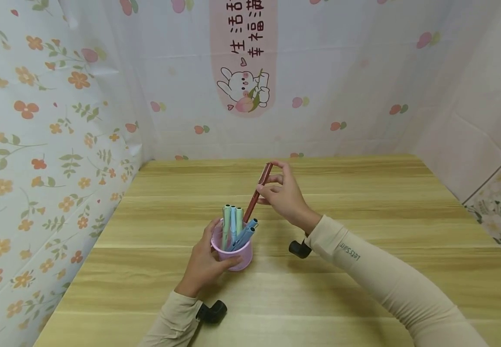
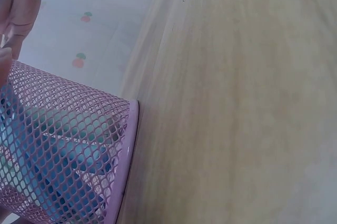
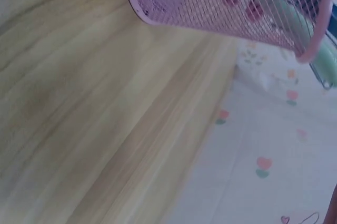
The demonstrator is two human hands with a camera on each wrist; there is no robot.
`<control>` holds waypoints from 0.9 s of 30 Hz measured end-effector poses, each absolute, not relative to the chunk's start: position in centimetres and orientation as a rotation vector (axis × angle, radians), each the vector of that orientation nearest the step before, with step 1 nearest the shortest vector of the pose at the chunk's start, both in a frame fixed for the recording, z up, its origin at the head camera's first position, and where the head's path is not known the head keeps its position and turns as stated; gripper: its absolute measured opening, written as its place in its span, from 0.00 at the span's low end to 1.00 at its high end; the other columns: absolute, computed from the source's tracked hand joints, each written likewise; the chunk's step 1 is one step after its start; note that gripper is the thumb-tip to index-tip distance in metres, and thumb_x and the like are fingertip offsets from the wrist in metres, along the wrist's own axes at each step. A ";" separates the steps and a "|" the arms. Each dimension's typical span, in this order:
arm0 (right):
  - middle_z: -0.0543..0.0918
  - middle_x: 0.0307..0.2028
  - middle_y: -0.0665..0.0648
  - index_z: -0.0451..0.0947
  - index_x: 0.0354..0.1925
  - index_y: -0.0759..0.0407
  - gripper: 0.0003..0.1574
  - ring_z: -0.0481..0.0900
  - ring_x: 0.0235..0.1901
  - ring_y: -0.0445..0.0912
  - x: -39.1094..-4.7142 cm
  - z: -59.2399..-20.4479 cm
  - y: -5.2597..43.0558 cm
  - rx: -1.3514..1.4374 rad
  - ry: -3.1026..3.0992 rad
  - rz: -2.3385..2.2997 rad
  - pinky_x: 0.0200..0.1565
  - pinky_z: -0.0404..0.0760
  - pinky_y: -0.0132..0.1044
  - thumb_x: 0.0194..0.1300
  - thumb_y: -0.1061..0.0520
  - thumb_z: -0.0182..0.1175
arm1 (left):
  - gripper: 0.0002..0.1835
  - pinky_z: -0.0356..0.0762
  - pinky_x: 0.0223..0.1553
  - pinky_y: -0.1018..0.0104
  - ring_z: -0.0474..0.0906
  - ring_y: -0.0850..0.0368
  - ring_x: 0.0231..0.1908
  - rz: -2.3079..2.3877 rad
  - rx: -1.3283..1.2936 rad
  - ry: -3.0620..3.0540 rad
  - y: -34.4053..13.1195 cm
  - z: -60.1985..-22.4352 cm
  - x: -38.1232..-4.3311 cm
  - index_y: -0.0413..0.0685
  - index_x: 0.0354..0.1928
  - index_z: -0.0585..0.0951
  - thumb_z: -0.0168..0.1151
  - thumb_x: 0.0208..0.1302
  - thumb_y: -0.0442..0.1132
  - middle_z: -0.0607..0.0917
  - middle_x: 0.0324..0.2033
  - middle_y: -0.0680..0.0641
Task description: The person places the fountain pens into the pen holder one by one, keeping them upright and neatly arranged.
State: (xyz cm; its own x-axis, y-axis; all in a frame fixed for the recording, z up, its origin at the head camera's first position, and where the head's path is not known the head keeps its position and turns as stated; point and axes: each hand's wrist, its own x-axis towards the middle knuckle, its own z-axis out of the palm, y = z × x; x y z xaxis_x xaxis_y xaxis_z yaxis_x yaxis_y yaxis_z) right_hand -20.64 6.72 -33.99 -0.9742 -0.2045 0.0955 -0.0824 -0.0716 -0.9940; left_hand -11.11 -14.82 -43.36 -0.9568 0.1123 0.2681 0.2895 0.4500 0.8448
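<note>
A pink mesh pen cup [image 1: 243, 259] stands on the table, and my left hand [image 1: 203, 264] grips its left side with the thumb across the front. Several pens fill it: light green pens [image 1: 226, 224] and a light blue pen [image 1: 233, 222] upright, darker blue pens [image 1: 245, 237] leaning right. Above the cup's far right rim, my right hand [image 1: 288, 197] pinches a dark red pen [image 1: 254, 200], tilted with its upper end to the right. Whether its lower tip is inside the rim I cannot tell. Through the mesh in the left wrist view, blue pens [image 2: 63, 174] show.
The wood-grain table [image 1: 385, 217] runs back to a white printed curtain [image 1: 341, 86]. A flowered curtain [image 1: 46, 159] hangs along the left. Black wrist camera mounts [image 1: 213, 312] stick out from both sleeves close to the tabletop.
</note>
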 end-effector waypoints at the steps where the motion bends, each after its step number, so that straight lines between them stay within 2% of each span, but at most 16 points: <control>1: 0.71 0.48 0.66 0.50 0.71 0.48 0.46 0.82 0.39 0.55 -20.5 -34.1 6.6 -0.348 2.090 -2.218 0.41 0.83 0.51 0.64 0.70 0.60 | 0.56 0.72 0.54 0.42 0.74 0.41 0.55 -1.523 -0.352 -2.525 -14.8 -43.3 -11.1 0.47 0.71 0.59 0.83 0.39 0.39 0.76 0.58 0.39; 9: 0.72 0.47 0.67 0.49 0.71 0.55 0.46 0.81 0.38 0.55 -19.2 -34.9 5.5 -0.655 2.230 -2.205 0.37 0.84 0.52 0.63 0.72 0.59 | 0.56 0.71 0.55 0.41 0.73 0.41 0.56 -1.508 -0.350 -2.543 -14.9 -43.4 -11.1 0.48 0.71 0.58 0.82 0.41 0.41 0.75 0.59 0.40; 14: 0.72 0.47 0.69 0.50 0.70 0.58 0.45 0.81 0.39 0.58 -18.5 -35.3 4.9 -0.874 2.275 -2.204 0.35 0.84 0.47 0.62 0.74 0.59 | 0.56 0.72 0.54 0.43 0.74 0.42 0.56 -1.500 -0.363 -2.527 -14.9 -43.3 -11.2 0.51 0.71 0.59 0.82 0.40 0.40 0.76 0.58 0.39; 21: 0.74 0.45 0.70 0.50 0.69 0.62 0.43 0.82 0.38 0.57 -18.0 -36.3 4.2 -1.114 2.350 -2.136 0.35 0.84 0.40 0.62 0.74 0.59 | 0.56 0.73 0.54 0.43 0.74 0.41 0.55 -1.489 -0.365 -2.522 -14.9 -43.1 -11.2 0.51 0.71 0.59 0.82 0.39 0.39 0.76 0.58 0.38; 23: 0.76 0.45 0.69 0.55 0.66 0.65 0.39 0.82 0.39 0.55 -17.9 -36.4 4.1 -1.167 2.414 -2.073 0.37 0.84 0.40 0.62 0.72 0.60 | 0.56 0.73 0.53 0.43 0.74 0.41 0.55 -1.495 -0.366 -2.513 -14.9 -43.1 -11.2 0.50 0.71 0.60 0.82 0.39 0.39 0.76 0.57 0.38; 27: 0.81 0.43 0.63 0.73 0.51 0.69 0.19 0.81 0.42 0.53 -17.6 -36.7 4.3 -1.186 2.595 -1.908 0.43 0.83 0.43 0.62 0.67 0.64 | 0.55 0.73 0.53 0.44 0.74 0.42 0.55 -1.518 -0.380 -2.498 -14.8 -43.2 -11.2 0.47 0.71 0.60 0.82 0.39 0.38 0.76 0.57 0.38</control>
